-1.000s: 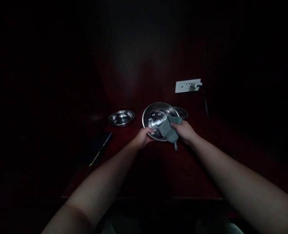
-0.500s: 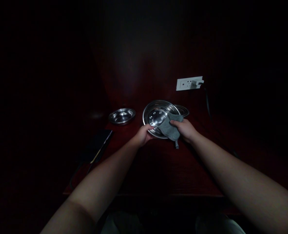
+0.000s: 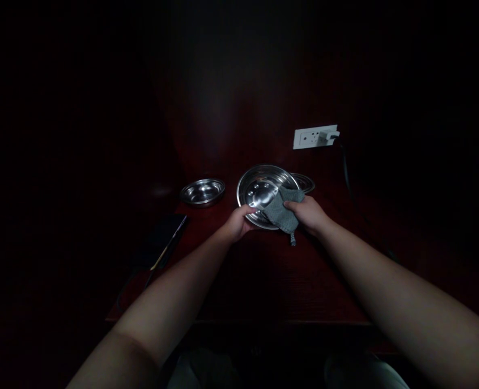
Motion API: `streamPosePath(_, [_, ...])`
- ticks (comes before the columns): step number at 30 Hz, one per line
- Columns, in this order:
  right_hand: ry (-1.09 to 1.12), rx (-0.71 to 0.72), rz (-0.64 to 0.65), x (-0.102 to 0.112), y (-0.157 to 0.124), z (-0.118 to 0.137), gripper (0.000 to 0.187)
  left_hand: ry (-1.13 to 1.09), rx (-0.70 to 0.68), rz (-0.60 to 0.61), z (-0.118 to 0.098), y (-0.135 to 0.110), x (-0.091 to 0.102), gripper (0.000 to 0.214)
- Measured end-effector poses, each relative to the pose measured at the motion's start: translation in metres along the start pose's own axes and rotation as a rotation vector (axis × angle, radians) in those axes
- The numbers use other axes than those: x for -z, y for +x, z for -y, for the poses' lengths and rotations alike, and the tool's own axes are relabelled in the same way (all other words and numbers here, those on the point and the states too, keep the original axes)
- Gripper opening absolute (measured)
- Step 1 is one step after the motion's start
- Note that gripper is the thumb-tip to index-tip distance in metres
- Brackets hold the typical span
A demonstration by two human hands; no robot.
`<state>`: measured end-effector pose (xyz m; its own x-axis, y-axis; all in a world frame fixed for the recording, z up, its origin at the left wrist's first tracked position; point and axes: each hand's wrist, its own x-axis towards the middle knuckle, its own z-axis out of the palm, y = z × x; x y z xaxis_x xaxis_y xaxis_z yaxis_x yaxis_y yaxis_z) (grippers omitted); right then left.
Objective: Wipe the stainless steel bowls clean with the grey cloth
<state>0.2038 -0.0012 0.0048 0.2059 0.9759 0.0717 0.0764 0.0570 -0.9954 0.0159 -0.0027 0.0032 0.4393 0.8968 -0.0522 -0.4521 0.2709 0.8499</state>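
Note:
My left hand [image 3: 237,222] grips the near left rim of a shiny steel plate [image 3: 259,186], which is tilted up toward me above the dark red table [image 3: 271,281]. My right hand [image 3: 310,214] is closed on a grey cloth [image 3: 280,210] that it presses against the plate's inner face at its lower right. A corner of the cloth hangs down below the plate.
A second steel plate [image 3: 202,192] lies flat at the left. Another steel plate [image 3: 305,182] peeks out behind the held one. A dark phone [image 3: 163,241] lies near the table's left edge. A white wall socket [image 3: 312,138] with a plug and black cable is at the back right.
The cloth and my right hand have shifted slightly over the plate's face. The view has drifted a little, and both hands keep their hold.

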Motion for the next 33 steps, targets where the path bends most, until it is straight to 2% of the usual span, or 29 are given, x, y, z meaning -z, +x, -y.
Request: streamPosePath(33, [-0.034,-0.011,-0.018,-0.0001,-0.0061,0.0058,0.021,-0.038,0.000,0.024,0.0009,-0.0020,-0.0044,0.028])
